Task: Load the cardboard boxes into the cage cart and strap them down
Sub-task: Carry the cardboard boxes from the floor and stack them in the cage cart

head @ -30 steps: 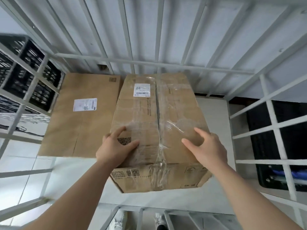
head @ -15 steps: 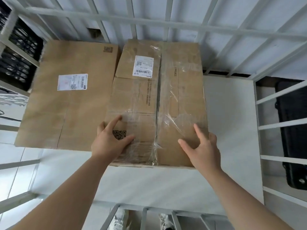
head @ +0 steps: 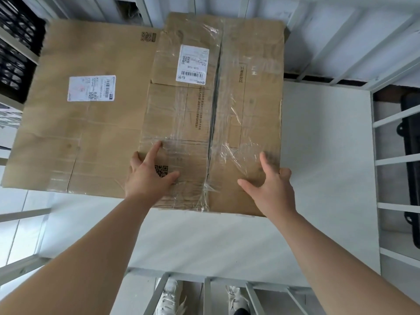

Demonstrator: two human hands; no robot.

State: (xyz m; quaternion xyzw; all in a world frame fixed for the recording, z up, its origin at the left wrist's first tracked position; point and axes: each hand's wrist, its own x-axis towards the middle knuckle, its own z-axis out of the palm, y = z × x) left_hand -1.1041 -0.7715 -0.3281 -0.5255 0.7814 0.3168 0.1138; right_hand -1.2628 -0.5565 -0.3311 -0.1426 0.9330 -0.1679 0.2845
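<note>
Spread wide, the left hand (head: 150, 178) and right hand (head: 270, 189) rest on the near end of the taped box (head: 227, 98), gripping nothing. It lies on the cage cart floor (head: 318, 155), tight against the flat box (head: 91, 133) at its left. An uneven shove could skew it onto that neighbour. Unlike a second ago, it no longer tilts with its near face showing.

Bright, even light; tape (head: 231, 153) glares (soft shadows) — edges bowed.
</note>
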